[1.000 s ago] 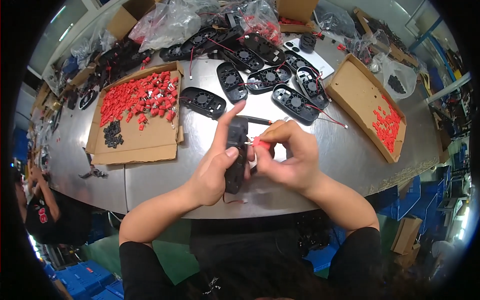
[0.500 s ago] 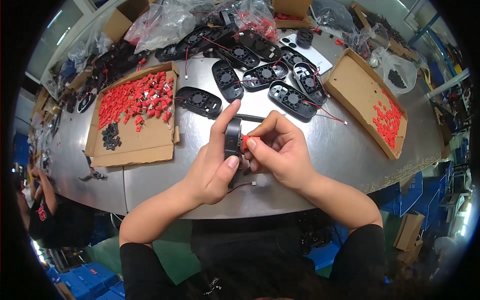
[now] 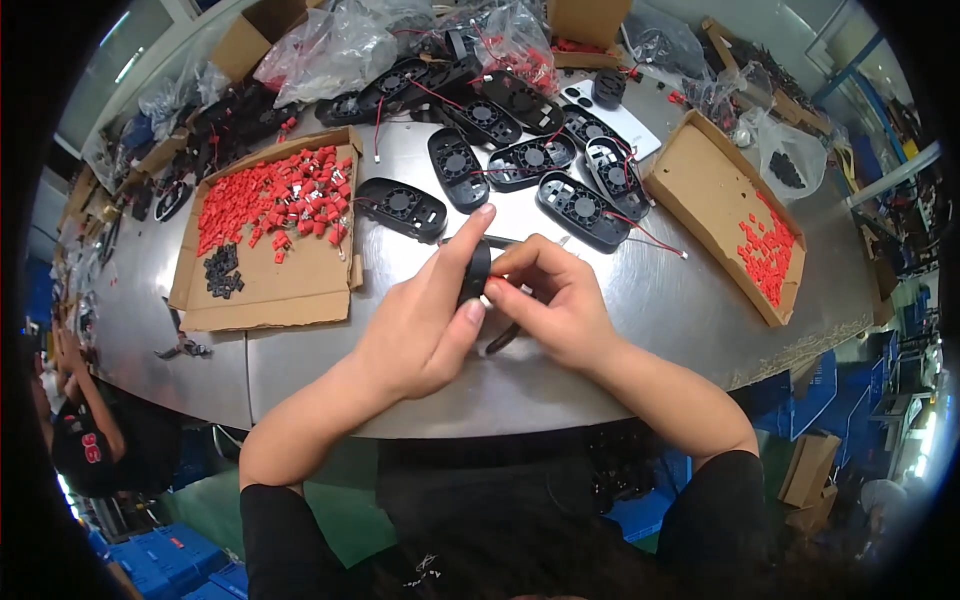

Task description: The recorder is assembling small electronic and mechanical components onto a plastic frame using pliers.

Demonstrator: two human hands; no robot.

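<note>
My left hand holds a black plastic housing edge-on between its thumb and fingers, the index finger stretched up along it. My right hand is pinched on a small red plastic piece against the housing's right side. Most of that piece is hidden by the fingertips. A small white bit shows by the left thumb tip. Below the right fingers a dark slim end sticks out; its kind is unclear. Beyond my hands lie several black oval fan housings with red and black wires.
On the left a cardboard tray holds red pieces and small black ones; pliers lie nearby. Another cardboard tray with red pieces stands right. A white phone and plastic bags lie at the back. A co-worker is far left.
The housing has turned in my left hand and shows less of itself. The red piece is more covered by my right fingers. The wire that hung below the hands no longer shows there.
</note>
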